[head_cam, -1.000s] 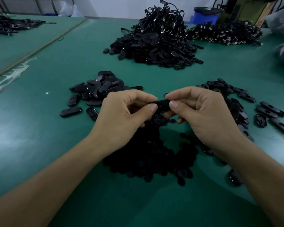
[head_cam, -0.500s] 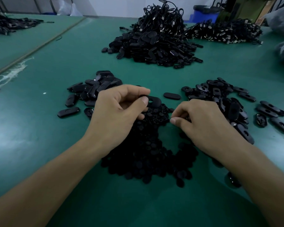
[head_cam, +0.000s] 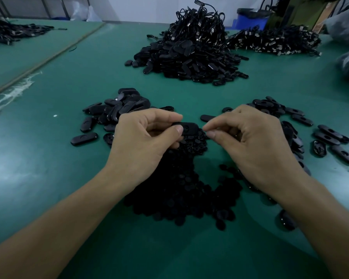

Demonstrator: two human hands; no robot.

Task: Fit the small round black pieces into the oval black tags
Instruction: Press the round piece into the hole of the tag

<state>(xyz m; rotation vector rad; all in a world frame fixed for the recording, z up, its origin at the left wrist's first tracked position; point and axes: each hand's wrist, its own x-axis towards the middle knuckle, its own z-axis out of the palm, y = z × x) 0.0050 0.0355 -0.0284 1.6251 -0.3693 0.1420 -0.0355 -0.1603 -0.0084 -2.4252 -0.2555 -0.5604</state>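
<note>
Lower centre of frame: pieces pile (head_cam: 175,188) lying on table (head_cam: 48,158), spreading beneath both hands. Centre-left: left hand (head_cam: 145,141) pinching tag (head_cam: 187,126) over pile's upper end. Centre-right: right hand (head_cam: 250,143) hovering just beside tag. Above left hand: left tag pile (head_cam: 117,109) lying on table. Past right hand, toward right edge: right tag pile (head_cam: 290,121) stretching. Between both piles: lone tag (head_cam: 207,117) lying. Upper centre: big heap (head_cam: 189,55) sitting; to its right, cable heap (head_cam: 274,40); bin (head_cam: 250,19) standing behind at top. Upper left: far heap (head_cam: 12,33) lying.
</note>
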